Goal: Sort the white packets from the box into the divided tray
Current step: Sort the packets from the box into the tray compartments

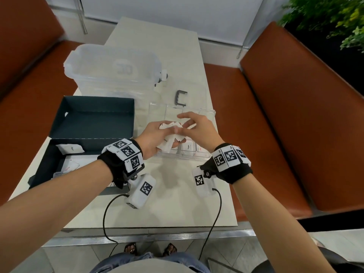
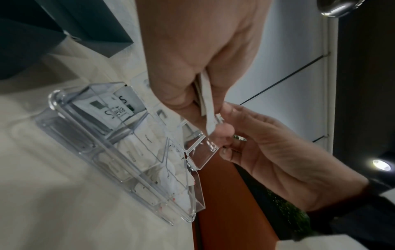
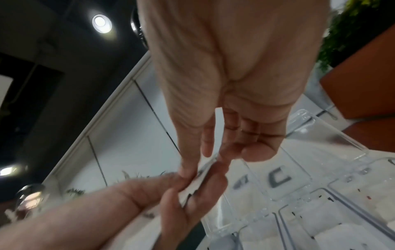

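White paper packets (image 1: 171, 139), several fanned together, sit gripped in the person's left hand (image 1: 155, 137) above the near left corner of a clear plastic divided tray (image 1: 210, 112) on a pale tabletop (image 1: 177, 203). The right hand (image 1: 199, 131) meets it at three o'clock, thumb and forefinger pinching the edge of one packet in the bunch while the remaining fingers (image 1: 185, 115) spread loosely over the tray. From the left wrist, the packets (image 2: 208, 104) run edge-on between the left hand's (image 2: 196, 59) curled fingers, with the right hand's (image 2: 267, 143) fingertips closed on their tip. Below them, the tray's (image 2: 64, 104) compartments already hold white packets, one printed "Stevia" (image 2: 113, 110). At nine o'clock from the hands lies a dark open cardboard box (image 1: 94, 117), a few more white packets (image 1: 70, 149) resting in its near half. A large translucent plastic storage bin (image 1: 112, 71) stands at eleven o'clock, and a small grey C-shaped clip (image 1: 180, 97) lies at twelve o'clock just beyond the tray. Rust-coloured upholstered benches (image 1: 295, 115) flank the table.
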`<state>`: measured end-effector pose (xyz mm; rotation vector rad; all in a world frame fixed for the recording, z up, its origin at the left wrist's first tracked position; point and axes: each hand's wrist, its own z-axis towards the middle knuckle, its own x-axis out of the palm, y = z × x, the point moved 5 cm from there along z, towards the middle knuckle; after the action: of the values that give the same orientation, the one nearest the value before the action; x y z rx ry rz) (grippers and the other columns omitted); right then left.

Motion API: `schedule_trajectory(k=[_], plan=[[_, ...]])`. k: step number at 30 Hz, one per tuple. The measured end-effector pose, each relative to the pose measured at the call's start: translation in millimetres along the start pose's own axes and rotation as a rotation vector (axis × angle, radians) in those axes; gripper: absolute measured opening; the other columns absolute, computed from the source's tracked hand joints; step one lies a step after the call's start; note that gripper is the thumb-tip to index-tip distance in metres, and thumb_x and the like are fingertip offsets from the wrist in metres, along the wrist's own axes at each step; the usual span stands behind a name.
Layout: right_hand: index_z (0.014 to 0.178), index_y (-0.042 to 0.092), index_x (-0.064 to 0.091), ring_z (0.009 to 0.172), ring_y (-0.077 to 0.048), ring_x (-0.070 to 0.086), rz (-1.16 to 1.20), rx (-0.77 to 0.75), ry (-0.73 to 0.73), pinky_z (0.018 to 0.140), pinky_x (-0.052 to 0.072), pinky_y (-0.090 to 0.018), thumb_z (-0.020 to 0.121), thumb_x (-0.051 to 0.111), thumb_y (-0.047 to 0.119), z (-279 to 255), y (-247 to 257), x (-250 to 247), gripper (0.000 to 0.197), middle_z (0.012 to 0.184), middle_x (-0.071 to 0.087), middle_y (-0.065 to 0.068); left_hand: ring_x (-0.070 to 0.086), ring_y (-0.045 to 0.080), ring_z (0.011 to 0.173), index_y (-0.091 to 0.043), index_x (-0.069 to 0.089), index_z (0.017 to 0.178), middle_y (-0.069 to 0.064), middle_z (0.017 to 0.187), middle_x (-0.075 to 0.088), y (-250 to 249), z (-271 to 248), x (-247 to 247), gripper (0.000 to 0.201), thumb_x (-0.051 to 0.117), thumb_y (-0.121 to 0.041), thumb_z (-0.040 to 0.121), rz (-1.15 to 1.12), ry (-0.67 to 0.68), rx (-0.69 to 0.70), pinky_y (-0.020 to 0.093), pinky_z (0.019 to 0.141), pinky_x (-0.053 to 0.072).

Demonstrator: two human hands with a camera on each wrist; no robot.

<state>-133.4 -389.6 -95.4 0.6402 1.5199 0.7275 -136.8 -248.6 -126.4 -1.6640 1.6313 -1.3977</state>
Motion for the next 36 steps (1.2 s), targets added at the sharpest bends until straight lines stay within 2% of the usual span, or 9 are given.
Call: schedule_trajectory(k=[3,7,11,17,21,23,26,30,36], plan=[[0.106,0.017,0.069,0.07,-0.01,0.061,0.064,0.053,0.007,0.062,0.048,-0.017,0.078,0.078,0.021,2,-5,-3,0.03,0.082,0.067,-0.002,0.072,0.027,0.072,-0.003,0.062,0.11,0.016,0.094,0.072,2,1,-7,0.024,0.056,-0.023,0.098,-0.037,-0.039,-0.05,0.029,0.058,0.059],[0.093,0.011,0.066,0.055,-0.01,0.057,0.207,0.157,-0.084,0.051,0.048,-0.018,0.08,0.075,0.01,2,-13,-6,0.017,0.07,0.064,-0.002,0.072,0.034,0.087,-0.005,0.059,0.115,0.02,0.108,0.069,4,-2,-9,0.023,0.043,-0.01,0.099,-0.097,0.008,-0.098,0.03,0.059,0.059],[0.105,0.007,0.062,0.053,-0.012,0.056,0.482,0.235,-0.14,0.051,0.049,-0.023,0.085,0.067,0.001,0,-17,-8,0.022,0.068,0.063,-0.001,0.072,0.036,0.092,-0.002,0.059,0.119,0.022,0.109,0.069,2,-3,-14,0.026,0.042,-0.001,0.1,-0.096,-0.016,-0.061,0.031,0.06,0.059],[0.104,0.002,0.065,0.055,-0.015,0.053,0.834,0.319,0.063,0.052,0.049,-0.023,0.088,0.057,-0.006,-3,-10,15,0.02,0.066,0.058,-0.006,0.073,0.03,0.08,-0.009,0.057,0.124,0.017,0.11,0.068,-3,-3,-14,0.034,0.043,0.003,0.095,-0.05,-0.035,-0.017,0.03,0.055,0.057],[0.099,-0.002,0.067,0.05,-0.013,0.05,0.731,0.338,0.134,0.073,0.057,-0.036,0.087,0.061,-0.002,-2,-7,24,0.013,0.058,0.055,-0.005,0.068,0.025,0.078,-0.018,0.058,0.127,0.014,0.11,0.066,-5,-4,-8,0.035,0.045,-0.004,0.098,0.087,-0.022,0.014,0.032,0.058,0.06],[0.097,-0.006,0.067,0.046,-0.011,0.048,0.697,0.346,0.111,0.064,0.059,-0.033,0.086,0.064,-0.001,-1,-6,22,0.012,0.062,0.055,-0.007,0.069,0.025,0.079,-0.02,0.059,0.125,0.011,0.106,0.068,-6,-5,-5,0.036,0.044,-0.003,0.097,0.125,0.004,0.025,0.031,0.056,0.06],[0.093,-0.003,0.067,0.05,-0.012,0.05,0.627,0.386,0.076,0.046,0.044,-0.022,0.085,0.066,0.004,0,-9,11,0.01,0.07,0.06,-0.007,0.074,0.027,0.075,-0.019,0.062,0.11,0.005,0.092,0.073,-6,-8,-2,0.034,0.039,0.002,0.096,0.127,0.051,0.041,0.028,0.052,0.057],[0.092,0.003,0.065,0.055,-0.014,0.054,0.611,0.404,0.017,0.048,0.041,-0.021,0.088,0.063,0.006,2,-15,-6,0.005,0.078,0.062,-0.008,0.073,0.031,0.071,-0.009,0.063,0.108,0.012,0.094,0.073,-8,-5,-9,0.03,0.039,0.004,0.095,0.124,0.027,0.063,0.025,0.049,0.052],[0.103,-0.001,0.066,0.054,-0.011,0.049,0.572,0.338,0.084,0.048,0.042,-0.02,0.088,0.061,-0.001,3,-16,-9,0.016,0.072,0.057,-0.006,0.066,0.019,0.057,-0.004,0.067,0.104,0.007,0.077,0.071,-8,-1,-12,0.017,0.063,-0.017,0.093,0.198,-0.001,0.098,0.023,0.046,0.05]])
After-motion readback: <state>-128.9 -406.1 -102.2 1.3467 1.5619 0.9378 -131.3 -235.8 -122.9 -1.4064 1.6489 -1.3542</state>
